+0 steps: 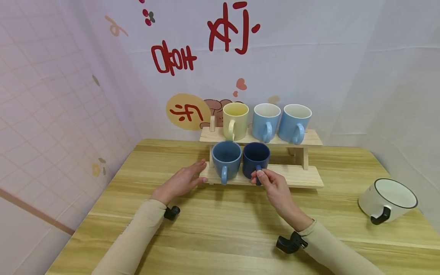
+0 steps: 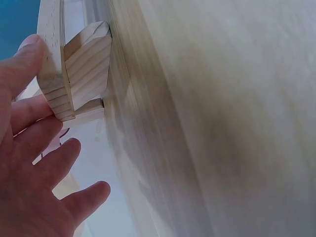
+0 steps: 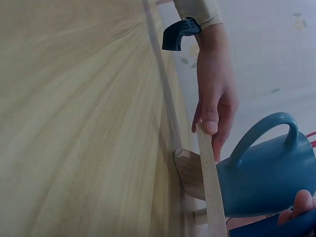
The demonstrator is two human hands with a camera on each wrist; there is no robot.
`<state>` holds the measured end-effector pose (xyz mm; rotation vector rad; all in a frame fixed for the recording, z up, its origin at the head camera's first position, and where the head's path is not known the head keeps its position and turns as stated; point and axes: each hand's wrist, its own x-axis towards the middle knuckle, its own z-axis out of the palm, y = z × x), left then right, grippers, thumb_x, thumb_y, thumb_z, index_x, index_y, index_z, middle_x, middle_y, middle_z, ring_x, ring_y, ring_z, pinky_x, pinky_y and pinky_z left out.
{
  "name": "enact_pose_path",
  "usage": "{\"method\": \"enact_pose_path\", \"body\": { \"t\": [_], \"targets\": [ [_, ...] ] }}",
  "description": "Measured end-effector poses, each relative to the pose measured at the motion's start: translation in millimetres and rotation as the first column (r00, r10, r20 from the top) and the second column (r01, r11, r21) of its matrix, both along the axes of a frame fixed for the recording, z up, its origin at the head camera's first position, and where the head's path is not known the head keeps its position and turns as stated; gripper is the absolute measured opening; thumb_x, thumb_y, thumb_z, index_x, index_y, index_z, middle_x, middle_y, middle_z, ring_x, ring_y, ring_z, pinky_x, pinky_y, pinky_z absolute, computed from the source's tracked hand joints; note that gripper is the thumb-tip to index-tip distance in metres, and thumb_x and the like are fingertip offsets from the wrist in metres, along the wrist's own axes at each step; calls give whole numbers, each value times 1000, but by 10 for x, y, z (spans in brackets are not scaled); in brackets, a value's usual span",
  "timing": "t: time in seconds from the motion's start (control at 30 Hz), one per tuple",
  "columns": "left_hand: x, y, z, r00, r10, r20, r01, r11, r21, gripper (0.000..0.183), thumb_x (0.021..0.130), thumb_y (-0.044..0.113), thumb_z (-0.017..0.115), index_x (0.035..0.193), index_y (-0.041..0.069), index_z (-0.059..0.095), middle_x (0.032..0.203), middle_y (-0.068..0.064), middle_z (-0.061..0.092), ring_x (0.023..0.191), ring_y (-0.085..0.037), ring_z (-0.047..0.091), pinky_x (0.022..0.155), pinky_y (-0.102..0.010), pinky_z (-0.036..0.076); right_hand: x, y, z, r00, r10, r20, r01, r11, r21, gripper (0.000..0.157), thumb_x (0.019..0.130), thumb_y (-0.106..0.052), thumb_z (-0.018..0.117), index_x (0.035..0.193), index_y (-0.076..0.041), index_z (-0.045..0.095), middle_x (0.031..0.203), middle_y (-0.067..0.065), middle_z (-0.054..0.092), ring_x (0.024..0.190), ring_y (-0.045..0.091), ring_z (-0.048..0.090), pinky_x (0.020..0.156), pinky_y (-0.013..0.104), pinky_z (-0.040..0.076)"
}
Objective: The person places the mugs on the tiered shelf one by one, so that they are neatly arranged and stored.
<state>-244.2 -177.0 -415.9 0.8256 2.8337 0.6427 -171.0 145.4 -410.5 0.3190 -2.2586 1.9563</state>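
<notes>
A two-tier wooden rack (image 1: 299,176) carries several mugs. My right hand (image 1: 276,191) pinches the handle of the dark blue mug (image 1: 255,158), which is upright at the lower shelf; its blue side shows low in the right wrist view. Just left of it sits a greyish-blue mug (image 1: 226,157), its handle facing me. At the lower shelf's left end, my left hand (image 1: 180,182) grips the board between thumb and fingers. The left wrist view has that thumb (image 2: 29,54) against the board (image 2: 52,64), with the other fingers spread beyond its end.
On the upper shelf stand a pale yellow mug (image 1: 237,123) and two light blue mugs, one in the middle (image 1: 262,124) and one at right (image 1: 290,124). A white mug (image 1: 374,200) with black rim and handle stands on the table (image 1: 213,236) at right. Behind hangs a printed cloth (image 1: 309,68).
</notes>
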Motion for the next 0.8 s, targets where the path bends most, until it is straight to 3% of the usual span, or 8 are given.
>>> {"method": "enact_pose_path", "body": {
  "t": [0.3, 0.47, 0.67, 0.8],
  "targets": [
    [-4, -13, 44, 1000, -1, -14, 1, 999, -54, 71, 104, 47, 58, 160, 8, 38, 169, -9, 28, 154, -33, 29, 121, -54, 30, -34, -41, 4, 1000, 2, 0, -2, 1000, -24, 35, 110, -19, 53, 108, 12, 68, 90, 22, 71, 90, 12, 67, 91, 19, 50],
    [6, -7, 57, 997, -34, -66, 25, 991, -130, 70, 105, 47, 57, 160, 8, 39, 168, -9, 30, 155, -33, 25, 120, -60, 29, -31, -50, -4, 1000, -10, 9, 10, 1000, 0, 35, 110, -19, 53, 110, 12, 69, 92, 22, 72, 92, 12, 68, 92, 19, 50],
    [43, 4, 72, 977, -129, -169, 102, 982, -156, 58, 107, 36, 58, 154, 4, 49, 163, -13, 39, 152, -33, 34, 118, -62, 32, -28, 50, 37, 1000, 0, -2, 0, 992, 124, 34, 109, -26, 57, 112, 3, 74, 103, 14, 78, 108, 20, 71, 95, 20, 52],
    [36, 23, 50, 977, -141, -162, 121, 984, -130, 55, 108, 33, 56, 154, 3, 48, 162, -13, 41, 151, -30, 36, 119, -55, 33, 37, 238, 72, 1000, -9, -21, 14, 967, 255, 33, 108, -25, 59, 125, -1, 71, 115, 12, 76, 113, 22, 70, 93, 20, 53]
  ]
}}
